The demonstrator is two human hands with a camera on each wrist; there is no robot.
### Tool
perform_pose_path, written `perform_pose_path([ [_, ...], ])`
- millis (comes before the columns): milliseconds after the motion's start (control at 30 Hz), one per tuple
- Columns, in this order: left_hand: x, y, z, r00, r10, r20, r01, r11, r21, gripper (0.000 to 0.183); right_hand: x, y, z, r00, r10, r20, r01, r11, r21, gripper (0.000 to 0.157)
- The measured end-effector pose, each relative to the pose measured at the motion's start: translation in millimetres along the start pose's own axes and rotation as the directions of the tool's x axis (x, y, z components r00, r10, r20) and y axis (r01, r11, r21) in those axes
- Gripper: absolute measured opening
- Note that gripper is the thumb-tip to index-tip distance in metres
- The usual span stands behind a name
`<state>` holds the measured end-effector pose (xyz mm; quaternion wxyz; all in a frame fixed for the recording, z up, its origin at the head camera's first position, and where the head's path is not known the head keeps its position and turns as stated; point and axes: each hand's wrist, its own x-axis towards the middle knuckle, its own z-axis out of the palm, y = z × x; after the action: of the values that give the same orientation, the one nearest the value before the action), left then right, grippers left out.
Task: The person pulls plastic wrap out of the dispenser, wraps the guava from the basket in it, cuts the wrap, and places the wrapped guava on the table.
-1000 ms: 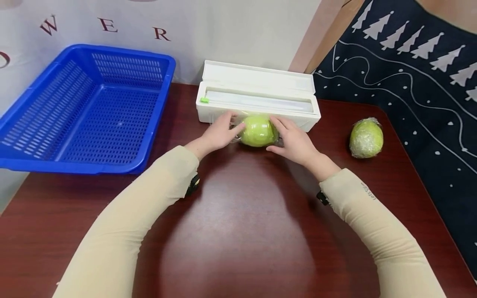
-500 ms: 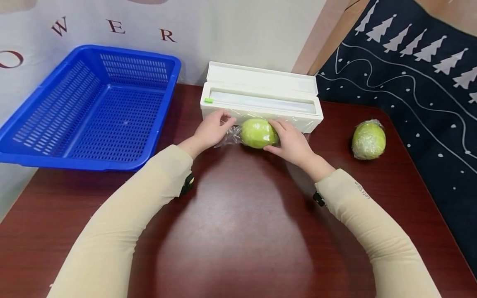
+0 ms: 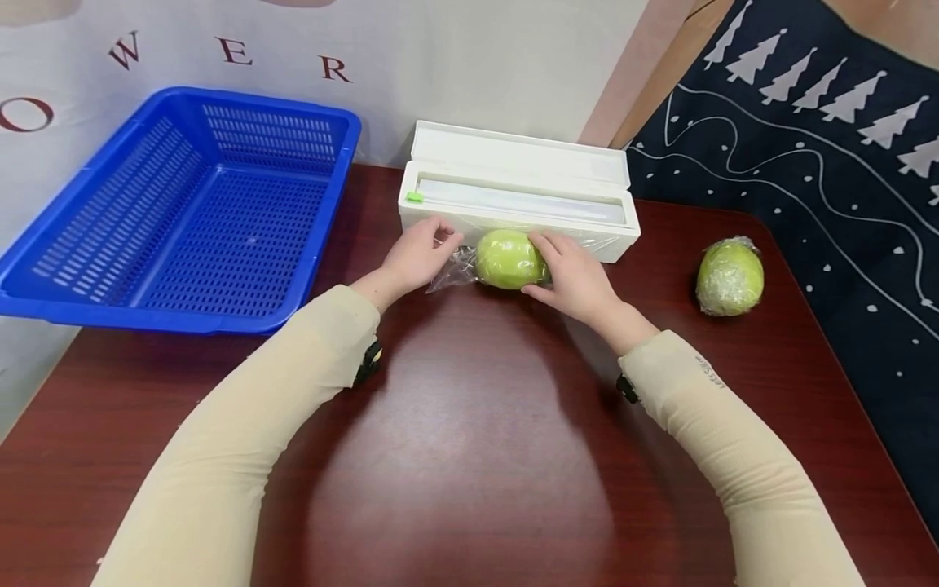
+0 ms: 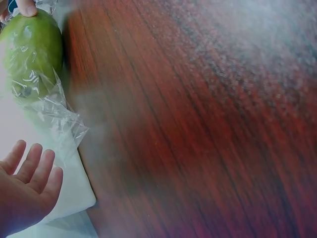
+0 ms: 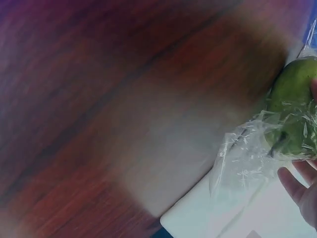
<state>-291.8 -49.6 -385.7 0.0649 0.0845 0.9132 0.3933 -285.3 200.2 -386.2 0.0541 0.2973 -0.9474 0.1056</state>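
A smooth green oval fruit lies against the front of a white cling film box, whose lid is up. Clear cling film covers the fruit and sticks out loose at its left end. My right hand holds the fruit's right end, thumb in front and fingers over the top. Just left of the film my left hand hovers by the box front, apart from the fruit. The left wrist view shows the fingers of that hand relaxed, with nothing between them.
A blue plastic basket with slotted sides stands at the back left. Another film-wrapped green fruit sits near the table's right edge. A green slider is at the left end of the box's cutter rail. Brown tabletop stretches in front.
My left hand has moved left, off the fruit, and the loose film end now shows between them. My right hand stays on the fruit. The view has shifted slightly.
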Motion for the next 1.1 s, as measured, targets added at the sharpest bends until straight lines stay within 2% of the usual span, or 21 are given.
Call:
perform_pose_path([
  [200,-0.3,0.0,-0.6,1.000,0.008,-0.002,-0.008,1.000,0.005,0.039,-4,3,-4.2,1.000,0.014,0.002,-0.014,1.000,0.007,0.081],
  [533,0.6,-1.8,-0.7,1.000,0.010,-0.013,-0.009,1.000,0.005,0.039,-7,6,-9.2,0.998,0.056,-0.022,-0.055,0.997,0.048,0.079],
  [600,-0.2,-0.8,-1.1,0.999,-0.001,-0.033,0.001,1.000,0.014,0.039,-8,7,-11.1,0.998,0.068,-0.017,-0.067,0.996,0.052,0.078],
  [667,-0.8,-0.2,-1.8,0.996,-0.027,-0.089,0.029,0.999,0.026,0.038,-8,7,-13.5,0.996,0.082,-0.016,-0.081,0.995,0.049,0.076],
  [733,-1.0,-0.2,-2.8,0.980,-0.067,-0.185,0.075,0.997,0.033,0.037,-8,8,-16.7,0.996,0.090,-0.018,-0.089,0.995,0.047,0.074],
  [767,-0.5,-0.7,-3.2,0.965,-0.090,-0.245,0.101,0.994,0.033,0.037,-8,8,-18.4,0.995,0.092,-0.022,-0.091,0.995,0.043,0.072],
  [867,4.8,-4.3,-3.8,0.899,-0.149,-0.411,0.169,0.985,0.014,0.047,-5,8,-23.8,0.994,0.099,-0.039,-0.097,0.994,0.044,0.068],
  [933,9.9,-7.3,-3.8,0.864,-0.176,-0.472,0.199,0.980,-0.002,0.063,-3,7,-27.3,0.993,0.107,-0.048,-0.104,0.993,0.060,0.066],
  [1000,15.4,-10.5,-3.6,0.854,-0.191,-0.483,0.218,0.976,-0.001,0.079,0,6,-29.4,0.992,0.121,-0.046,-0.117,0.990,0.080,0.064],
  [1100,21.8,-15.4,-4.6,0.870,-0.207,-0.447,0.233,0.973,0.003,0.099,9,1,-31.9,0.990,0.139,-0.014,-0.137,0.983,0.121,0.062],
])
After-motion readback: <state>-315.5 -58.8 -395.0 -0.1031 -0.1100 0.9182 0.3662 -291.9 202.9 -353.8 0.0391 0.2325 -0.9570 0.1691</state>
